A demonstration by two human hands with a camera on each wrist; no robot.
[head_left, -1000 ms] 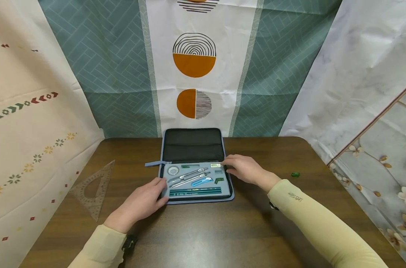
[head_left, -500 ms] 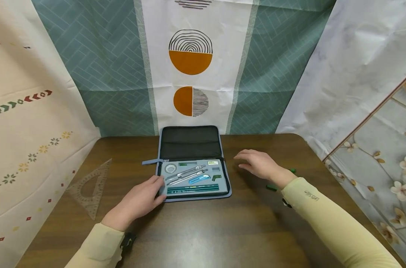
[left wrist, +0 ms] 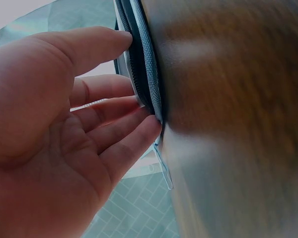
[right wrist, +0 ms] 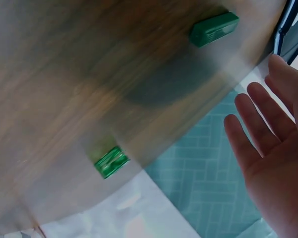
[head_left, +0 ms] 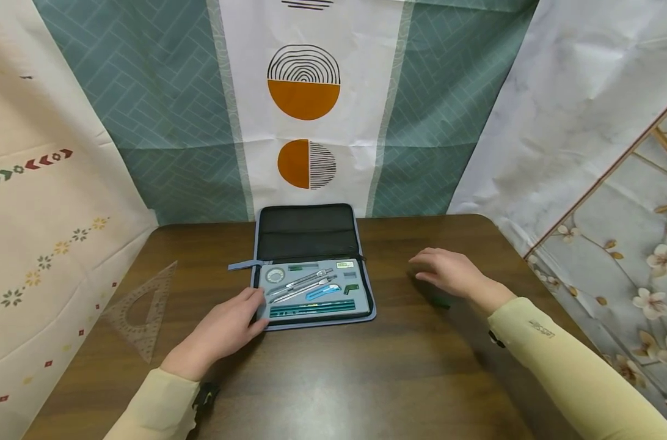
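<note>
An unzipped drafting case lies flat, its black-lined lid (head_left: 306,244) folded back. Its grey tray (head_left: 362,298) holds dark green pencils (head_left: 311,307), metal compasses (head_left: 300,282), a blue utility knife (head_left: 322,291) and a white eraser (head_left: 345,264). My left hand (head_left: 218,330) rests at the case's near left corner, thumb and fingertips against the zipper edge (left wrist: 148,54). My right hand (head_left: 449,272) hovers right of the case, holding nothing, fingers loosely bent. Near it on the table lie a dark green oblong case (right wrist: 214,29) and a small green pencil sharpener (right wrist: 111,162), the latter hidden in the head view.
A clear set square with a protractor cutout (head_left: 156,311) lies on the left of the brown table (head_left: 333,379). Patterned cloths (head_left: 196,177) hang behind and along both sides. The case's blue strap (head_left: 242,264) sticks out to the left.
My right hand has left the case's right edge and moved right over the table. The dark green oblong case has come into sight beneath it. My left hand stays at the case.
</note>
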